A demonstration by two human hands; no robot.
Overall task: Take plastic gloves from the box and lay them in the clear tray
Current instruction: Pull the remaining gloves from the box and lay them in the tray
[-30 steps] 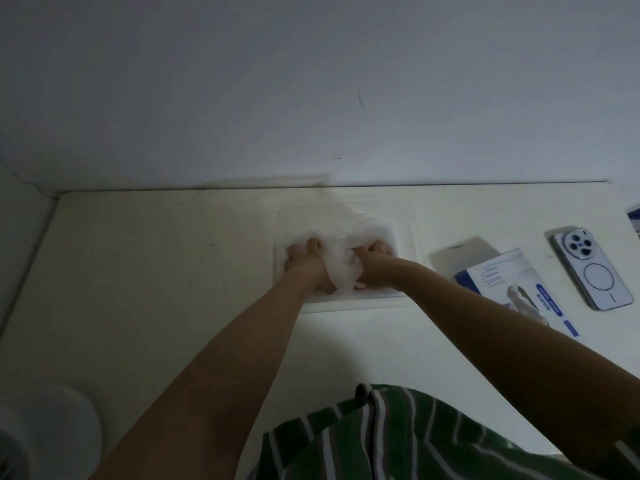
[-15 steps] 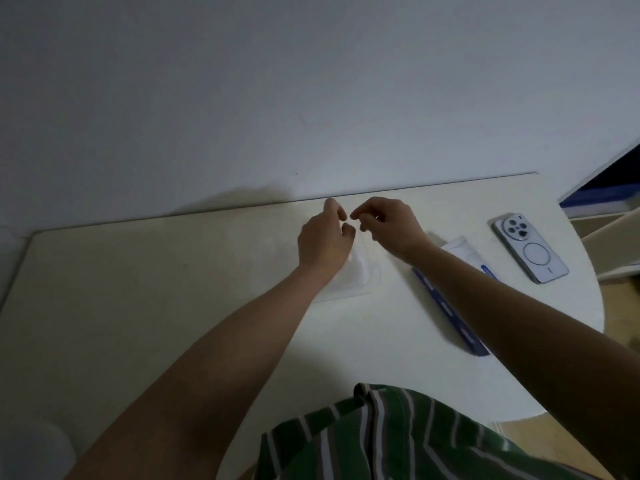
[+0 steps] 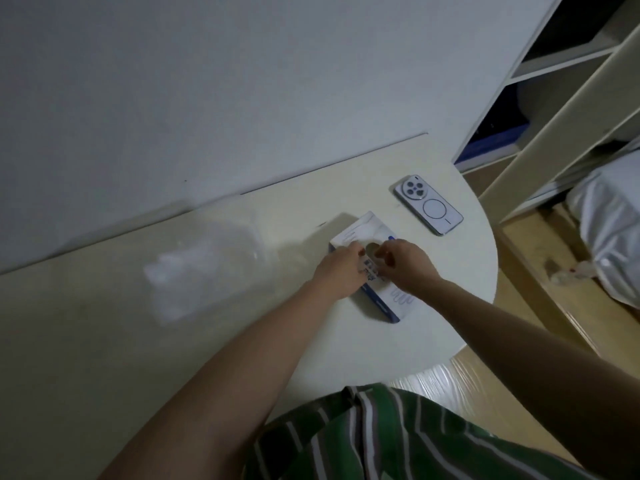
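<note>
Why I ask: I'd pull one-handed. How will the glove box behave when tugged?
Probably light: the glove box is a slim carton lying flat on the smooth table, so it may slide or lift. The left hand and right hand sit at its opening, perhaps steadying it.

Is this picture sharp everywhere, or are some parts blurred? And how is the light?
Head view: the light is dim and flat, with only soft shadows under the arms. Head view: the clear tray at the left is smeared by blur, its edges hard to trace. Head view: the box and the phone look much sharper.
</note>
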